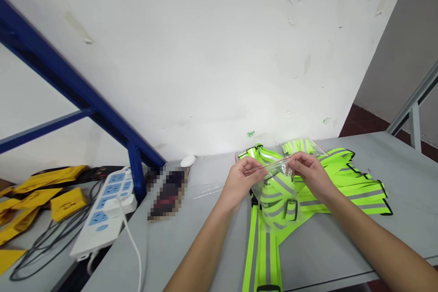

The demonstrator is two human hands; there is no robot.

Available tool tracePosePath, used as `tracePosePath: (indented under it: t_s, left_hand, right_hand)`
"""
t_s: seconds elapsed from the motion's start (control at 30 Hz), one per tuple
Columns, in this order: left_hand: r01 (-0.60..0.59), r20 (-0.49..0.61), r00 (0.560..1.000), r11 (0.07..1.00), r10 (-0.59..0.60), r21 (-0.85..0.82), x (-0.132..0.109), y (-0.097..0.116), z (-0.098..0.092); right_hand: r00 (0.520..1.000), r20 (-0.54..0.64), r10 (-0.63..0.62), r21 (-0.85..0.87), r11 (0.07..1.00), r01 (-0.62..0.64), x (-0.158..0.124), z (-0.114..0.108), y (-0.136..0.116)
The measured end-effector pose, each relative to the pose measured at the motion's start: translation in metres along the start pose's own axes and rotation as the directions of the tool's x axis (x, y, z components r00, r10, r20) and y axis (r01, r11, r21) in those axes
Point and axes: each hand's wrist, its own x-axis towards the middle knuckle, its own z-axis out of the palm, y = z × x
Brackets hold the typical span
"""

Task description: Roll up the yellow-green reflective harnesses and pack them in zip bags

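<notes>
Both of my hands hold a clear plastic zip bag (278, 194) by its top edge above a grey table (342, 246). My left hand (241, 178) pinches the bag's left corner and my right hand (310, 171) pinches its right corner. A rolled neon-yellow reflective strap with grey bands and a black buckle sits inside the bag. Under the bag, more neon-yellow reflective straps (345, 182) lie spread on the table, and two long strips (262, 251) run toward the near edge.
A blurred dark object (167, 194) and a small white oval thing (187, 160) lie left of the hands. A white power strip (106, 210) with cables and several yellow packets (41, 196) rest on a lower surface past a blue metal frame (137, 178). A white wall rises behind.
</notes>
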Motion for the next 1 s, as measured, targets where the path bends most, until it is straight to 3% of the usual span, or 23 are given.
tracePosePath:
  t_s: [0.17,0.33,0.5,0.63,0.77,1.0]
  left_hand:
    - [0.103,0.003,0.995,0.993,-0.103,-0.052,-0.007,-0.030,-0.013]
    - [-0.033,-0.227,0.973,0.999,0.040,0.035,-0.013,-0.042,-0.007]
    - [-0.096,-0.296,0.950,0.995,0.102,0.036,-0.020,-0.039,0.004]
    - [-0.090,-0.300,0.950,0.996,0.090,0.013,-0.025,-0.039,0.006]
    - [-0.144,-0.261,0.952,0.987,0.158,0.072,-0.028,-0.038,0.007]
    - [-0.206,-0.197,0.953,0.968,0.232,0.143,-0.033,-0.035,0.009]
  right_hand:
    - [0.998,-0.062,0.031,-0.086,0.996,-0.037,0.008,-0.006,0.011]
    - [0.997,-0.071,0.037,-0.175,0.983,-0.049,0.011,-0.009,0.015]
    - [0.997,-0.061,0.055,-0.215,0.974,-0.067,0.012,-0.012,0.017]
    - [0.996,-0.072,0.052,-0.258,0.964,-0.069,0.011,-0.009,0.015]
    - [0.993,-0.076,0.095,-0.280,0.953,-0.112,0.011,-0.008,0.012]
    - [0.980,0.026,0.195,-0.251,0.951,-0.182,0.009,-0.010,0.013]
